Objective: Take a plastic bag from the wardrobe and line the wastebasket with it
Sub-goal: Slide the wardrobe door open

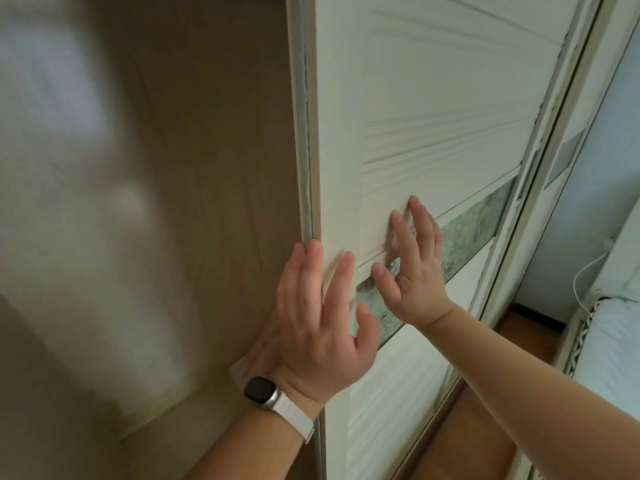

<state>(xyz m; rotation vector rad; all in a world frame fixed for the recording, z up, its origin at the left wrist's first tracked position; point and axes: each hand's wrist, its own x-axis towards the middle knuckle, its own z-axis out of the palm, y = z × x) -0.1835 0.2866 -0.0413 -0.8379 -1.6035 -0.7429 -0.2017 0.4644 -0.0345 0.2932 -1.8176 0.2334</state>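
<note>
While left hand (322, 323), right hand (412, 268) touch wardrobe door (433, 98), interior (156, 202) blurred.

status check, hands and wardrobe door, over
Left hand open, fingers at the sliding door edge. Right hand open, flat on the door panel. Wardrobe interior blurred, bag not made out. Wastebasket out of view.

The cream-white wardrobe (207, 168) stands partly open before me; its sliding door (433, 98), grooved with slanting lines and crossed by a green patterned glass band (474, 230), is upright; left of its edge the tan interior shows, blurred; a crinkled translucent plastic bag (258, 351) shows low against that edge.
</note>
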